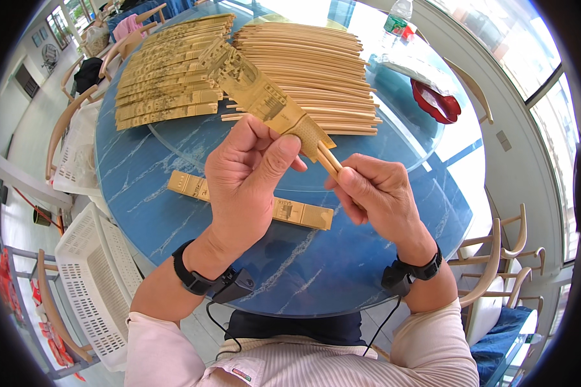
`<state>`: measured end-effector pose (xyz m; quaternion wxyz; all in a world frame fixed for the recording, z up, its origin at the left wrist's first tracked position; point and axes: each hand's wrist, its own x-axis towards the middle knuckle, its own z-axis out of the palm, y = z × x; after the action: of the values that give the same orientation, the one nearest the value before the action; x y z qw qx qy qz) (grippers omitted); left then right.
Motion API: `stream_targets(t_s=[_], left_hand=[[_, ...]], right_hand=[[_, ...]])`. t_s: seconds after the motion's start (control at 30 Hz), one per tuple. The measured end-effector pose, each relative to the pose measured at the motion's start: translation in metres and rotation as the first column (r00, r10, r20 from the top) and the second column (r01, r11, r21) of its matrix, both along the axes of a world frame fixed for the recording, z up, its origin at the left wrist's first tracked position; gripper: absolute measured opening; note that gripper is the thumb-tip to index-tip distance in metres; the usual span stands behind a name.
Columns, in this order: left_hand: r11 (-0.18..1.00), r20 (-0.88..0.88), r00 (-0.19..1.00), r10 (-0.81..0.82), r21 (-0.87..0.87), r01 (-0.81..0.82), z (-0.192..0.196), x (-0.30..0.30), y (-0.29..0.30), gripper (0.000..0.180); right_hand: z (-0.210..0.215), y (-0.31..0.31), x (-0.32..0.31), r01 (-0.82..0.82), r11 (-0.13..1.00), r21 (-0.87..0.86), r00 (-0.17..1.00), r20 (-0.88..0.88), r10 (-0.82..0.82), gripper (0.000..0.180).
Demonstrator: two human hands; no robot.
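Note:
My left hand (252,174) pinches a tan printed paper chopstick sleeve (265,97) between thumb and fingers, its far end slanting up and left. A pair of wooden chopsticks (329,158) sticks out of the sleeve's lower right end. On that protruding end my right hand (376,193) is closed. Beneath my left wrist lies a stack of tan sleeves (303,213) on the blue table, partly hidden by the hand. Farther off, many filled-looking sleeves (168,84) overlap in rows at the left. Beside them is a large pile of bare chopsticks (310,77).
The round blue marbled table (290,271) carries a glass turntable. At the far right are a plastic bottle (398,16), a clear plastic packet (416,69) and a red dish (436,102). White plastic baskets (93,290) stand at the left; wooden chairs (490,264) surround the table.

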<state>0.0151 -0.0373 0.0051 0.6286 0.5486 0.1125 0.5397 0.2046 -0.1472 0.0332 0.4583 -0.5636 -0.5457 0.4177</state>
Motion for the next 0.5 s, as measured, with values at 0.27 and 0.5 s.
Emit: stream_targets(t_s=[0.27,0.5], left_hand=[[0.995,-0.308,0.947,-0.095,0.012,0.104,-0.005,0.005,-0.015,0.012],[0.973,-0.539,0.833,-0.122,0.102,0.208,0.001,0.005,-0.011,0.023]], right_hand=[[-0.016,0.006,-0.005,0.051,0.984,0.171,0.999,-0.014,-0.049,0.057],[-0.019,0.005,-0.002,0.032,0.982,0.185,0.999,-0.024,-0.028,0.066]])
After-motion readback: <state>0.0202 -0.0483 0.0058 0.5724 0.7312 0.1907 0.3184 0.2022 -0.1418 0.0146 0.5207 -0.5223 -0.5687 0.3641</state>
